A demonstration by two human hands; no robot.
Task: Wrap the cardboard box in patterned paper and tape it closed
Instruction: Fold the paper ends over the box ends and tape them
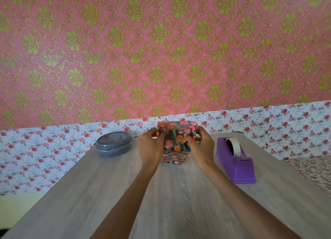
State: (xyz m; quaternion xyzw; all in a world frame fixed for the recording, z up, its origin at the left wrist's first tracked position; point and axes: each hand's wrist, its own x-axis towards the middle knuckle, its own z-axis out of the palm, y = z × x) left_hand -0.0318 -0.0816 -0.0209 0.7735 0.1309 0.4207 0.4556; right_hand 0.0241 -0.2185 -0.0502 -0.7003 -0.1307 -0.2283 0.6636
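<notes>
A box wrapped in dark paper with orange and red tulips (176, 145) stands upright on the wooden table (161, 194), near its far edge. My left hand (152, 149) grips its left side, thumb on the upper front. My right hand (198, 147) grips the right side, with its thumb pressing a paper fold on the front face. The cardboard itself is hidden under the paper. A purple tape dispenser (236, 161) with a white tape roll sits to the right of the box, apart from my hands.
A round grey lidded container (113, 143) sits on the table left of the box. Behind the table is a wall with floral paper below and pink-and-gold damask above. A patterned cloth (311, 169) lies past the table's right edge.
</notes>
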